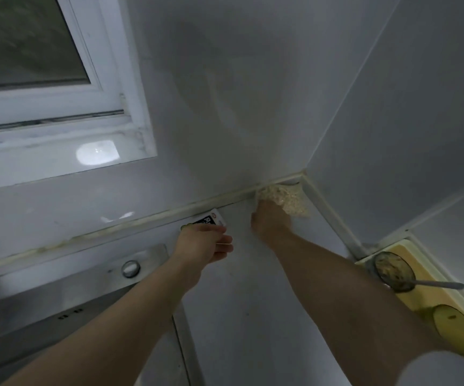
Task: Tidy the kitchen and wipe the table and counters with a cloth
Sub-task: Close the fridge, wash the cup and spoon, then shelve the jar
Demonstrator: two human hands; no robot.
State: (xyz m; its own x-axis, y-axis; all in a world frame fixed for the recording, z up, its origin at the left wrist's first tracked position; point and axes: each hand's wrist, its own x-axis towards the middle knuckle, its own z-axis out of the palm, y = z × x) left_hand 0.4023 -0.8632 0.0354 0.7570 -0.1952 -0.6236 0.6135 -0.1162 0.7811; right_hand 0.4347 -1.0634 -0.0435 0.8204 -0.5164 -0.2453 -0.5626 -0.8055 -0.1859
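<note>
Two bare forearms are reaching away from the camera over the grey table point(253, 316), to the right of the steel sink point(58, 296). Just beyond the sink's far right corner, the left hand point(203, 243) is holding a small packet point(211, 220) with a black and white label, its fingers curling round the near end while the far end is lying against the pale strip at the foot of the wall. Further right of the sink, the right hand point(269, 221) is gripping a bunched beige cloth point(286, 200) and pressing it down onto the table, right into the corner where the two walls are meeting; its fingertips are hiding in the folds. Well to the right of the sink, against the side wall, a yellow holder point(427, 270) is sitting on the table, with a dirty spoon point(392, 271) lying across it. A round metal button point(130, 268) is showing on the sink's back ledge. Above the sink, a white-framed window point(30, 51) is filling the upper part of the wall.
</note>
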